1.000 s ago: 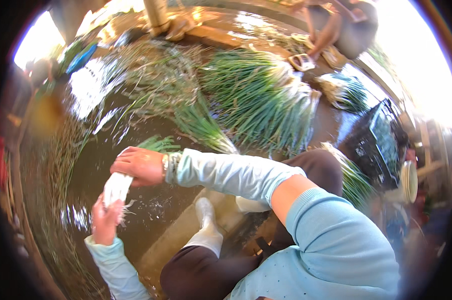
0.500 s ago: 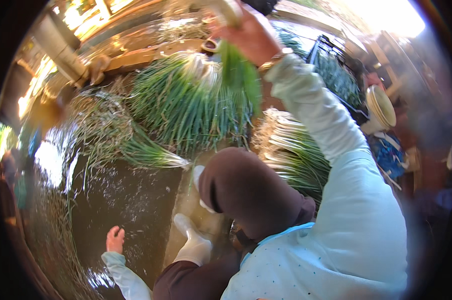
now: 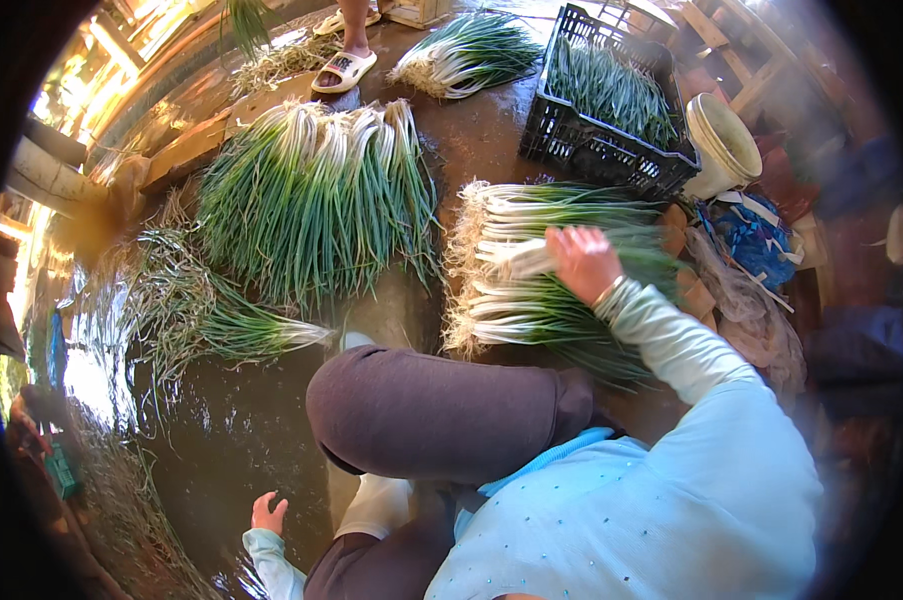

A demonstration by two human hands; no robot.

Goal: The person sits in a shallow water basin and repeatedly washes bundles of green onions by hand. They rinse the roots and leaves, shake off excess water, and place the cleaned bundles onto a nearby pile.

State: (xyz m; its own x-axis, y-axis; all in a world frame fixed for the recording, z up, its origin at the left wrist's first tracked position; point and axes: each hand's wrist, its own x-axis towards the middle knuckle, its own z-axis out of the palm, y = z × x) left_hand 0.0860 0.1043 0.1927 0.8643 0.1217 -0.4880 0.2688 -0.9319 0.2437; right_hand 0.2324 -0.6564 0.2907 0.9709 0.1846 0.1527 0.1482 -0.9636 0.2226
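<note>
- We see the right hand (image 3: 583,262) over the pile of spring onions (image 3: 511,325) on the wet floor (image 3: 241,430), at a small bunch of white stalks (image 3: 523,259). Its fingers lie close together, palm side down and hidden, so we cannot tell whether they grip the bunch.
- We find the left hand (image 3: 269,514) low over the muddy water, thumb and fingers apart, nothing between them that we can see; its underside is out of sight.
- We lose the pile's leaf ends in blur behind the right wrist.
- We make out a broad row of spring onions (image 3: 316,210), roots toward the floor's plank edge (image 3: 186,150), and beside it a tangled heap of leaves (image 3: 186,295) whose stalks we cannot separate.
- We see the black crate (image 3: 611,165) beyond the pile, its leafy greens (image 3: 611,90) hiding its bottom; a pale bucket (image 3: 723,150) stands just beside its right corner.
- We see another person's sandalled foot (image 3: 354,50), the leg cut off above.
- We cannot see much of the boot (image 3: 376,505) behind the brown-trousered knee (image 3: 431,415).
</note>
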